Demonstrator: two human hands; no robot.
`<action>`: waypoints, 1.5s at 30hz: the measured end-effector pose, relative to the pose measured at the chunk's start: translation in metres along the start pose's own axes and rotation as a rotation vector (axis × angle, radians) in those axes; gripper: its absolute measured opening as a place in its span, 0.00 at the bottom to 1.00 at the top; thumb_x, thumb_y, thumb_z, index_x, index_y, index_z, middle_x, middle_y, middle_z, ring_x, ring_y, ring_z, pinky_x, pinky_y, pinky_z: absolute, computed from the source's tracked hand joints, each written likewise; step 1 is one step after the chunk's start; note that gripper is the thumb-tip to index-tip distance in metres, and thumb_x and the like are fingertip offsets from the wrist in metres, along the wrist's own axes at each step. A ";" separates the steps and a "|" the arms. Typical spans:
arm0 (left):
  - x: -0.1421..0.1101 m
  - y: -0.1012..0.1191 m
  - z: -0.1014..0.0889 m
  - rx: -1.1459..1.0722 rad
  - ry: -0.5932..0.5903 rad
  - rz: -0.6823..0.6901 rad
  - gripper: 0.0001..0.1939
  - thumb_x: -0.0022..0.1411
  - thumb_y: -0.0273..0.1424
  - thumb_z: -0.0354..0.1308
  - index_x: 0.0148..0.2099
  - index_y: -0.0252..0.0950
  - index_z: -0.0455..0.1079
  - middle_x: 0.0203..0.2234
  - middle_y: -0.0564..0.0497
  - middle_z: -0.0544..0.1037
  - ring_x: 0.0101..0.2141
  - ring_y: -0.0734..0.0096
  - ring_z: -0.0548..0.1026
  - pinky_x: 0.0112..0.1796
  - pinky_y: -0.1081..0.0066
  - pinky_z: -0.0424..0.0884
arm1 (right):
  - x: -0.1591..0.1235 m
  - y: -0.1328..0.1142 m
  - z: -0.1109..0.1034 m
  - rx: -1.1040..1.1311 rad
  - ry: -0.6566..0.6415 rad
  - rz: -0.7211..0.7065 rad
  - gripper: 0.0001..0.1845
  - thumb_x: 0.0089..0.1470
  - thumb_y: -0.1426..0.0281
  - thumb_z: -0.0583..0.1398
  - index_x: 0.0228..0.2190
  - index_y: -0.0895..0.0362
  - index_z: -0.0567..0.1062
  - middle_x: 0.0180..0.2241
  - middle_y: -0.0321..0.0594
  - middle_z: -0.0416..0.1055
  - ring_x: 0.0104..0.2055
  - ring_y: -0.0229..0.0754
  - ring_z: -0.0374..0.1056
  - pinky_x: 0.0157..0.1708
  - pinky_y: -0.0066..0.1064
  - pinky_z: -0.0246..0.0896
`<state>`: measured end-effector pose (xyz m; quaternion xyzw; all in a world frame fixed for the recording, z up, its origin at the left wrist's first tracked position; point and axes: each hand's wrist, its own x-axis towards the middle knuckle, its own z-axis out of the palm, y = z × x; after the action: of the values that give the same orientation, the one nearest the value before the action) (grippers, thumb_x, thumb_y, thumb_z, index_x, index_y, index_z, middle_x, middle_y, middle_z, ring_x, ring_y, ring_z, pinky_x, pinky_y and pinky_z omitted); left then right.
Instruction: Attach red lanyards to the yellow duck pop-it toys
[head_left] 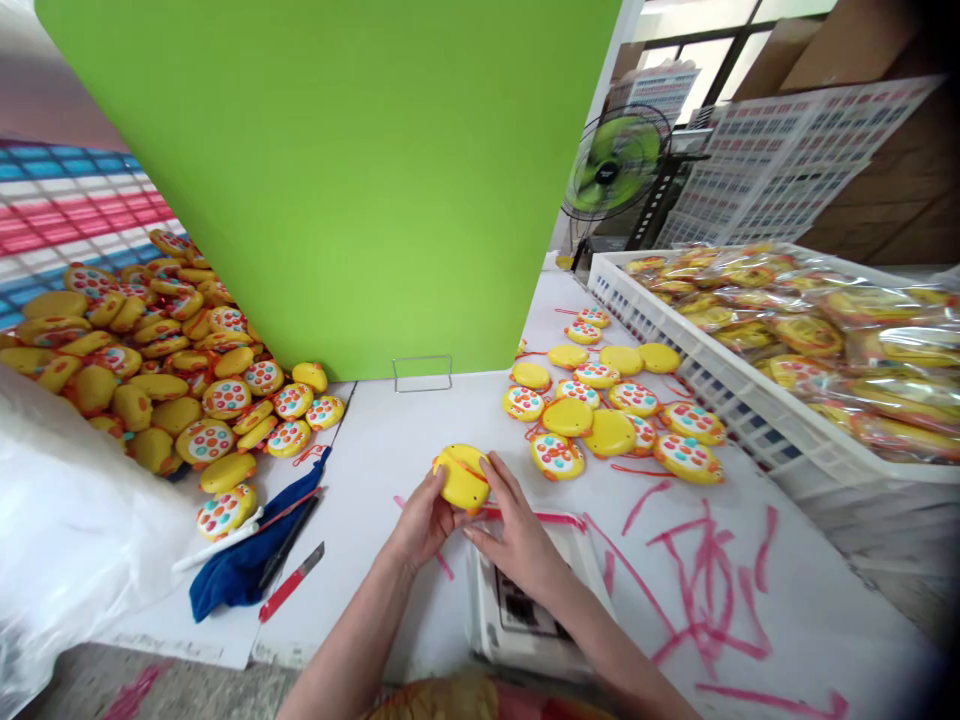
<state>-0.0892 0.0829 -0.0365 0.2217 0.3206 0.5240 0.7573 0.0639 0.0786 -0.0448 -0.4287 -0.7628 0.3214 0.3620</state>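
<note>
Fingers of both hands pinch one toy [466, 490]: left hand [424, 518] at its left and lower edge, right hand [525, 550] at the right edge, index tip near the top, thumb low and off to the underside. Toy is held just above the table [375, 450], mid-front, plain yellow side up, what looks like a red cord across it.

Handling, judged by look: light, stiff plastic shell, smooth so a bit slippery, not very fragile; buttons on the other side may give if pressed. Best hold is the rim, both sides, thumbs clear of the cord, which could snag.

Surface: white, pink scrawl [705, 630] at right, plastic bag [536, 650] beneath the right forearm. Loose toys [570, 417] right of centre, some dotted side up; large pile [161, 400] at left. Cutter [289, 588], black pen [289, 543] and blue cloth [232, 575] left of the hands. Wire stand [422, 389] by the foot of the green board [360, 200].

Room: fan [607, 172] behind, white crate [720, 370] of bagged toys at right, stacked crates [765, 160] and cardboard boxes [862, 45] beyond.
</note>
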 end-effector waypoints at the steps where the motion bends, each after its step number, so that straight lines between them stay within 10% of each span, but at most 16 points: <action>1: 0.000 -0.001 0.003 -0.029 -0.032 -0.023 0.26 0.62 0.43 0.50 0.57 0.33 0.58 0.46 0.37 0.72 0.41 0.60 0.75 0.40 0.63 0.73 | -0.001 0.000 0.000 -0.018 0.013 0.009 0.45 0.49 0.72 0.60 0.62 0.46 0.42 0.66 0.43 0.35 0.66 0.47 0.37 0.61 0.46 0.46; 9: -0.007 -0.003 0.008 0.169 -0.166 -0.080 0.32 0.61 0.50 0.46 0.61 0.37 0.56 0.52 0.37 0.68 0.46 0.58 0.73 0.44 0.61 0.70 | 0.003 0.000 -0.007 -0.075 0.154 -0.001 0.36 0.51 0.68 0.59 0.59 0.51 0.53 0.62 0.46 0.48 0.64 0.51 0.43 0.61 0.49 0.45; 15: -0.009 0.000 0.009 0.426 -0.134 0.129 0.36 0.55 0.39 0.61 0.63 0.47 0.52 0.60 0.45 0.57 0.52 0.57 0.66 0.49 0.58 0.67 | 0.005 -0.013 -0.019 0.461 0.088 0.270 0.22 0.55 0.58 0.56 0.48 0.55 0.67 0.43 0.44 0.70 0.45 0.48 0.67 0.44 0.41 0.66; 19: -0.011 0.002 0.015 0.421 -0.127 0.163 0.39 0.53 0.36 0.63 0.64 0.44 0.50 0.58 0.44 0.62 0.52 0.58 0.66 0.50 0.60 0.66 | 0.005 -0.021 -0.020 0.808 0.060 0.447 0.31 0.50 0.56 0.60 0.54 0.51 0.61 0.45 0.43 0.69 0.41 0.48 0.69 0.29 0.36 0.71; 28: -0.016 -0.004 0.027 0.532 -0.136 0.157 0.51 0.45 0.30 0.69 0.66 0.44 0.44 0.53 0.44 0.66 0.46 0.61 0.70 0.46 0.65 0.69 | 0.002 -0.011 -0.018 0.738 0.155 0.456 0.28 0.51 0.55 0.58 0.52 0.51 0.64 0.44 0.41 0.72 0.44 0.48 0.69 0.39 0.36 0.69; 36: -0.012 -0.004 0.018 0.528 -0.091 0.196 0.48 0.49 0.34 0.66 0.66 0.42 0.42 0.53 0.44 0.66 0.47 0.61 0.70 0.47 0.65 0.68 | 0.004 -0.010 -0.016 1.056 0.018 0.521 0.32 0.54 0.47 0.50 0.55 0.51 0.59 0.48 0.46 0.70 0.39 0.49 0.72 0.27 0.37 0.70; 45: 0.001 0.010 -0.007 0.830 -0.083 0.243 0.33 0.63 0.40 0.50 0.66 0.41 0.45 0.56 0.41 0.64 0.49 0.60 0.69 0.49 0.61 0.65 | 0.016 0.000 -0.023 0.719 0.109 0.508 0.36 0.48 0.53 0.61 0.56 0.52 0.60 0.47 0.44 0.69 0.43 0.50 0.70 0.33 0.38 0.73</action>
<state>-0.1006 0.0875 -0.0346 0.5643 0.4450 0.4265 0.5492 0.0768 0.0970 -0.0287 -0.4655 -0.4529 0.6220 0.4373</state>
